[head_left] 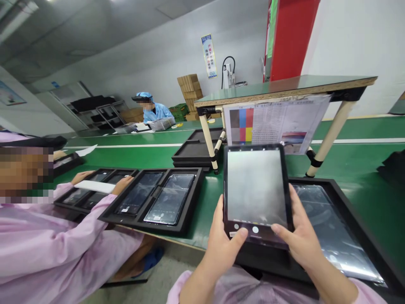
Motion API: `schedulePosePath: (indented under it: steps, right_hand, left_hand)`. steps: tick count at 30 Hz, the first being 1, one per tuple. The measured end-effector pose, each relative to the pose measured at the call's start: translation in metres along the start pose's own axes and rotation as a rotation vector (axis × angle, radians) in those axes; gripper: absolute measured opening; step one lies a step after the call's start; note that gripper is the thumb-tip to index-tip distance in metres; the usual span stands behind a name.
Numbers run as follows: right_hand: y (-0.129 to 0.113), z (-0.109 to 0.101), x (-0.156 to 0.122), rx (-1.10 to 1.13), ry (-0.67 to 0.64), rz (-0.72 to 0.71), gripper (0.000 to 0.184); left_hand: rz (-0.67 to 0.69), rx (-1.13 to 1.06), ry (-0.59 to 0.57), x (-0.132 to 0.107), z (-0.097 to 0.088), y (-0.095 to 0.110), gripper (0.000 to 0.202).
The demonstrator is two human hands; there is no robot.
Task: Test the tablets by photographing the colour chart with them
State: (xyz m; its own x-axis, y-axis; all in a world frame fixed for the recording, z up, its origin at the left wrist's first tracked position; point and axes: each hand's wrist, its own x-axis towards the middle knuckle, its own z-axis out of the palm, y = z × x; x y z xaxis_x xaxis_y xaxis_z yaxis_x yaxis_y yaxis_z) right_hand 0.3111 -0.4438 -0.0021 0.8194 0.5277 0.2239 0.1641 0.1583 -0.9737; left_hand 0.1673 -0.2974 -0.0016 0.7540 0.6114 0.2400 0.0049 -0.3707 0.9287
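A black-framed tablet [257, 185] stands upright between my two hands, its lit screen a pale grey camera picture with round buttons along the bottom. My left hand [223, 236] grips its lower left edge, the thumb lying on the bottom of the front. On the opposite edge, my right hand [299, 232] is closed round the lower right side, thumb on the front near the corner. Under and behind it lies a black foam tray [343, 196], partly hidden by the tablet and my hands. In its right part rests another tablet [332, 230] in shiny film.
To the left, another black tray [198, 179] holds two film-covered tablets. A co-worker in a pink smock [63, 249] handles a white object [95, 186] over a further tray. Ahead stand a raised shelf [284, 90] with a printed chart [265, 124] and stacked black trays [193, 150].
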Motion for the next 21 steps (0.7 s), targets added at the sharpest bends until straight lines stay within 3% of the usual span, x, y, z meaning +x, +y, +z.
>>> schedulePosePath:
  steps: [4,7,15,21]
  right_hand:
    - [-0.01,-0.008,0.022,0.299,-0.001,-0.019,0.09]
    - [-0.015,-0.009,0.035,0.48,-0.002,0.032,0.068]
    - [-0.011,-0.007,0.041,0.514,-0.049,-0.004,0.046]
    - [-0.006,-0.006,0.04,0.526,-0.061,-0.018,0.044]
  left_hand:
    - [0.14,0.132,0.215,0.006,0.021,0.021,0.109]
    - [0.162,0.267,0.294,0.008,0.033,0.024,0.117]
    - [0.245,0.459,0.387,0.008,0.045,0.021,0.121]
    - [0.307,0.503,0.436,0.008,0.048,0.018,0.118]
